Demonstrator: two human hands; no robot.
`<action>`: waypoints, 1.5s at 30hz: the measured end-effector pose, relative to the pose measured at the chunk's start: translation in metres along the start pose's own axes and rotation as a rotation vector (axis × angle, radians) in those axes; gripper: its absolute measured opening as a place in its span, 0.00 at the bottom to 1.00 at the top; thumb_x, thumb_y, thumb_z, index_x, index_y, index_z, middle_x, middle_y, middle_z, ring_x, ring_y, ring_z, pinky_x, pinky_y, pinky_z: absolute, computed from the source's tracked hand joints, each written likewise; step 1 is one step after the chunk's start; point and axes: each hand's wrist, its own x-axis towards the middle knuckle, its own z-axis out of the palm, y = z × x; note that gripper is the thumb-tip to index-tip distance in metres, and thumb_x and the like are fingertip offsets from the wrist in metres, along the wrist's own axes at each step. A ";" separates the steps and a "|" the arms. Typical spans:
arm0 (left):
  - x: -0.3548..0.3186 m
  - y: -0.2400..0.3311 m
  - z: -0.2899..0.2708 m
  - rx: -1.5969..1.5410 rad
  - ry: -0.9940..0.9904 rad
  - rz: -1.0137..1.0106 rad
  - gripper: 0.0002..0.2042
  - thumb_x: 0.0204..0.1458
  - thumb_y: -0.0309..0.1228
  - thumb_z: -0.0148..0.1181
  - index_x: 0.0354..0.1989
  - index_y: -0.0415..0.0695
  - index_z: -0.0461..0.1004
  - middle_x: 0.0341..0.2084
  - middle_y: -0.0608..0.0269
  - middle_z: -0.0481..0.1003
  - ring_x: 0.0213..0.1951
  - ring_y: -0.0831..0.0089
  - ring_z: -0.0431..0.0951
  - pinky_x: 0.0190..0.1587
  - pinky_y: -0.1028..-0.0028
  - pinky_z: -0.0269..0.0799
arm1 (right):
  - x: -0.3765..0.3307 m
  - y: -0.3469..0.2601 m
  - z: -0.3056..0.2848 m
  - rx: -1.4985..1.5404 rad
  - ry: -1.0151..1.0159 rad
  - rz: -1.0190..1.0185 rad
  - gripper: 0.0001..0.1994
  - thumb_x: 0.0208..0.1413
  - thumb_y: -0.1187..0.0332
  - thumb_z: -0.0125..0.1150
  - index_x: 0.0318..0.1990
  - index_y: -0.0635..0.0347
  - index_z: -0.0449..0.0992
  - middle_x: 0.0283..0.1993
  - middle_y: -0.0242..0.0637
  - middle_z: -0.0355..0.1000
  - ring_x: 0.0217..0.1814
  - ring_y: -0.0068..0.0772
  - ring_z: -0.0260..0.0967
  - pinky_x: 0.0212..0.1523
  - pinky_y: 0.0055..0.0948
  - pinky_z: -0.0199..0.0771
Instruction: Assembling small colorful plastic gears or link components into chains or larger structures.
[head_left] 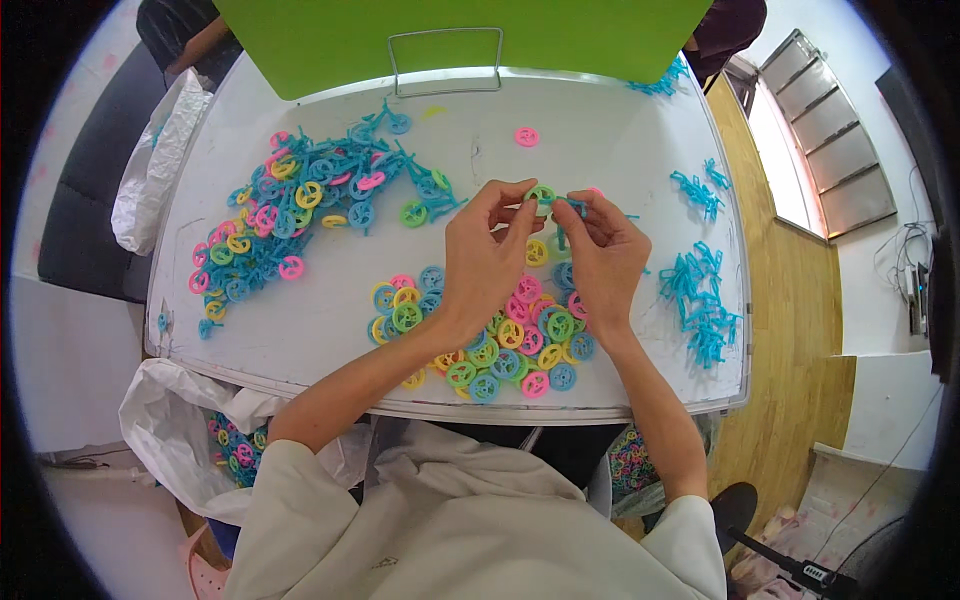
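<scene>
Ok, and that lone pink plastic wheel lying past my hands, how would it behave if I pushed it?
The round pink plastic wheel lies flat, so a push would probably slide it rather than roll it. Its open, spoked shape suggests it's light. The smooth-looking white tabletop likely offers little grip.

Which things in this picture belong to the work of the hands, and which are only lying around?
Seemingly part of the work:
green wheel, at the left hand
blue piece, in the right hand
loose wheels below them
blue pieces at right

Probably just lying about:
pink shoe, lower left
cables, far right
</scene>
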 end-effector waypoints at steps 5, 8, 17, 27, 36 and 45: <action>0.011 -0.006 -0.001 -0.119 -0.034 0.043 0.08 0.57 0.23 0.51 0.43 0.33 0.71 0.35 0.58 0.76 0.36 0.74 0.78 0.39 0.76 0.77 | 0.004 0.007 -0.007 -0.110 -0.061 -0.328 0.09 0.52 0.79 0.61 0.42 0.67 0.77 0.37 0.35 0.77 0.37 0.20 0.74 0.38 0.18 0.73; 0.022 -0.005 -0.014 -0.025 -0.098 0.070 0.07 0.58 0.23 0.51 0.41 0.34 0.71 0.35 0.60 0.75 0.35 0.75 0.77 0.40 0.76 0.78 | 0.017 -0.002 -0.022 -0.025 -0.269 -0.179 0.10 0.53 0.79 0.60 0.44 0.66 0.76 0.39 0.37 0.77 0.39 0.21 0.74 0.41 0.20 0.74; 0.071 0.023 -0.098 0.824 0.328 0.206 0.09 0.55 0.27 0.55 0.43 0.45 0.75 0.32 0.58 0.74 0.33 0.69 0.76 0.33 0.70 0.70 | 0.045 -0.035 -0.114 -0.740 -0.275 -0.064 0.15 0.52 0.68 0.64 0.48 0.59 0.76 0.40 0.37 0.77 0.41 0.27 0.74 0.42 0.25 0.72; 0.028 -0.006 -0.030 0.874 -0.368 0.411 0.07 0.44 0.28 0.63 0.34 0.46 0.78 0.36 0.55 0.71 0.43 0.57 0.69 0.48 0.62 0.65 | 0.043 0.006 -0.091 -1.090 -0.147 -0.295 0.15 0.44 0.65 0.69 0.39 0.60 0.76 0.46 0.41 0.71 0.47 0.42 0.69 0.44 0.35 0.70; 0.022 -0.006 -0.023 0.719 -0.502 0.021 0.06 0.41 0.23 0.63 0.30 0.39 0.75 0.28 0.55 0.74 0.30 0.61 0.75 0.36 0.65 0.71 | 0.039 -0.022 -0.075 -0.409 -0.223 -0.059 0.09 0.48 0.78 0.63 0.39 0.66 0.75 0.34 0.38 0.74 0.31 0.20 0.72 0.33 0.21 0.72; 0.035 -0.010 -0.038 0.247 -0.346 -0.203 0.07 0.51 0.26 0.61 0.38 0.38 0.74 0.29 0.60 0.76 0.32 0.75 0.77 0.31 0.75 0.73 | 0.024 -0.010 -0.045 -0.450 -0.471 -0.247 0.09 0.52 0.79 0.58 0.41 0.67 0.75 0.37 0.37 0.76 0.38 0.26 0.73 0.40 0.24 0.73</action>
